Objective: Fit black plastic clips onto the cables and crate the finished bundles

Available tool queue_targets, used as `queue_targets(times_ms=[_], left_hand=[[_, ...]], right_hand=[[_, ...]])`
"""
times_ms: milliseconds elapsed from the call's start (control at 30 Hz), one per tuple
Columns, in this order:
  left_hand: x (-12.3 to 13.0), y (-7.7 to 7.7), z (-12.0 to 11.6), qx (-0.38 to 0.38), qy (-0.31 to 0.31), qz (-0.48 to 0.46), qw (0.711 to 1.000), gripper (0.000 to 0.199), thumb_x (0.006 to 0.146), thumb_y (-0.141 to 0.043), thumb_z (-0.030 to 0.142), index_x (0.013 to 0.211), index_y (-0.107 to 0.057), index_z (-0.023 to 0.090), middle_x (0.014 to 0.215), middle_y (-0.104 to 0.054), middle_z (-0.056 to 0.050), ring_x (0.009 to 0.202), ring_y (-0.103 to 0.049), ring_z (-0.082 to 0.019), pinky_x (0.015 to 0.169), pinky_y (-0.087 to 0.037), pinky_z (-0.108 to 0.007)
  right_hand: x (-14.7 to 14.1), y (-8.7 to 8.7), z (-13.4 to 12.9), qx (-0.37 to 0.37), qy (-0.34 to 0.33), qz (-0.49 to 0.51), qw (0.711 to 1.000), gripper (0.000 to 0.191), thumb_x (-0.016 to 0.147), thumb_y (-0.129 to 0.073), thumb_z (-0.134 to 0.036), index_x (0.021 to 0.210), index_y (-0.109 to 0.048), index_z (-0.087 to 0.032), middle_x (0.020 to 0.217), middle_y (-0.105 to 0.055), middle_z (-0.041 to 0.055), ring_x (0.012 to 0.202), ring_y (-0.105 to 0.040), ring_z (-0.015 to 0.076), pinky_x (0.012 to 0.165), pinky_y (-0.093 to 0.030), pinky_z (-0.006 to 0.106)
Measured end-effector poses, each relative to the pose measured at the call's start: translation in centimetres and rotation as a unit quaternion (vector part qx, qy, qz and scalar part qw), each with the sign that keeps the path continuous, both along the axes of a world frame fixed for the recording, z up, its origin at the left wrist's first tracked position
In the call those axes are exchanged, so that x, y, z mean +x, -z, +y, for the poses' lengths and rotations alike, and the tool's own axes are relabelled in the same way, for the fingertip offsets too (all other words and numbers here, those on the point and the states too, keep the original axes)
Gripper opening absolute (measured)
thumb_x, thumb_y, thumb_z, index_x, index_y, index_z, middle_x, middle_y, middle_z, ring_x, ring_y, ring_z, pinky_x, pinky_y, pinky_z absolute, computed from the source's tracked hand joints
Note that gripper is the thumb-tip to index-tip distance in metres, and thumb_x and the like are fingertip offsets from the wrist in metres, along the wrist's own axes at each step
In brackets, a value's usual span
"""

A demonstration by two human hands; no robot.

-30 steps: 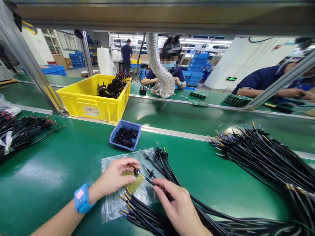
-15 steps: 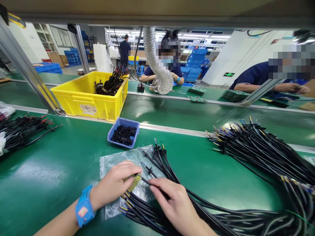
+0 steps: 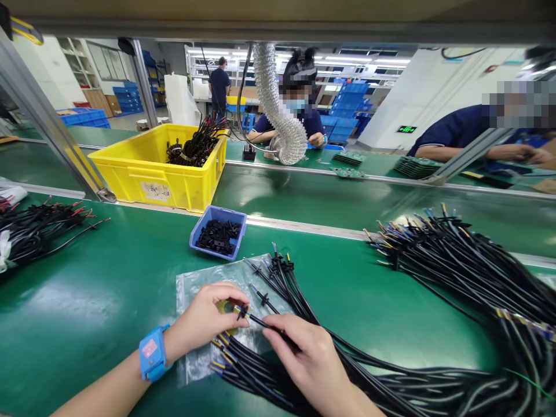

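My left hand [image 3: 217,313], with a blue band on its wrist, pinches a small black clip [image 3: 242,312] at the wire end of a black cable. Just to the right, my right hand [image 3: 304,347] grips that black cable [image 3: 257,320] between thumb and fingers. Below both hands lie more cables [image 3: 247,359] with yellow and blue wire ends. Under them is a clear plastic bag [image 3: 195,289]. Cables fitted with black clips [image 3: 286,278] lie behind my right hand. A blue bin [image 3: 238,243] of small black parts stands beyond the bag.
A yellow crate [image 3: 169,185] holding cables stands behind the blue bin. Large cable bundles [image 3: 460,260] lie at right, and dark cables [image 3: 43,226] at far left. Across the bench sit two people near green circuit boards [image 3: 417,166]. A silver duct [image 3: 271,98] hangs in the middle.
My left wrist and fingers have turned, and the black clip now shows between the fingertips at the cable's end. My right hand has barely moved. Across the bench, a person's hand has shifted.
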State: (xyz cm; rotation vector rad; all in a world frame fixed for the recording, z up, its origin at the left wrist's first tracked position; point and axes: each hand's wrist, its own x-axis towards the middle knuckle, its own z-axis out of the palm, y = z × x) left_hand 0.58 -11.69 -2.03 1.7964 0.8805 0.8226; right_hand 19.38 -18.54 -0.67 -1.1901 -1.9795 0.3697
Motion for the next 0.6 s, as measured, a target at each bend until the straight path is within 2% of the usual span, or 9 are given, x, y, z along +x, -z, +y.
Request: queue_targets(times_ms=[167, 300, 467, 600], left_hand=[[-0.46, -0.61, -0.28, 0.086, 0.012, 0.06, 0.994, 0.02, 0.07, -0.069, 0.011, 0.088, -0.069, 0.019, 0.087, -0.069, -0.002, 0.083, -0.061, -0.015, 0.078, -0.047, -0.024], [-0.9, -0.98, -0.32, 0.148, 0.022, 0.064, 0.987, 0.019, 0.075, -0.065, 0.015, 0.093, -0.067, 0.019, 0.091, -0.069, -0.004, 0.087, -0.061, -0.017, 0.081, -0.047, -0.027], [-0.58, -0.9, -0.45, 0.146, 0.03, 0.021, 0.989, 0.014, 0.074, -0.065, 0.011, 0.087, -0.068, 0.017, 0.085, -0.07, -0.004, 0.082, -0.063, -0.015, 0.078, -0.049, -0.025], [-0.05, -0.39, -0.79, 0.13, 0.029, -0.022, 0.991, 0.013, 0.072, -0.067, 0.008, 0.082, -0.068, 0.016, 0.081, -0.069, -0.004, 0.078, -0.063, -0.014, 0.074, -0.049, -0.023]], right_hand=[[-0.03, 0.04, 0.04, 0.004, 0.019, 0.008, 1.0, 0.013, 0.083, -0.051, -0.015, 0.088, -0.063, -0.017, 0.075, -0.069, 0.0039, 0.064, -0.065, 0.0136, 0.061, -0.051, 0.02], [-0.03, 0.2, -0.05, 0.002, 0.021, 0.01, 1.0, 0.013, 0.083, -0.051, -0.016, 0.089, -0.063, -0.016, 0.075, -0.069, 0.0041, 0.064, -0.065, 0.0134, 0.061, -0.051, 0.02], [-0.03, 0.41, -0.07, -0.019, 0.005, 0.006, 1.0, 0.013, 0.084, -0.051, -0.017, 0.089, -0.062, -0.017, 0.076, -0.069, 0.0041, 0.065, -0.065, 0.0136, 0.062, -0.05, 0.02], [-0.05, 0.51, -0.06, -0.075, 0.021, -0.008, 0.997, 0.014, 0.085, -0.049, -0.019, 0.088, -0.062, -0.017, 0.076, -0.068, 0.0038, 0.066, -0.064, 0.0143, 0.061, -0.048, 0.022]])
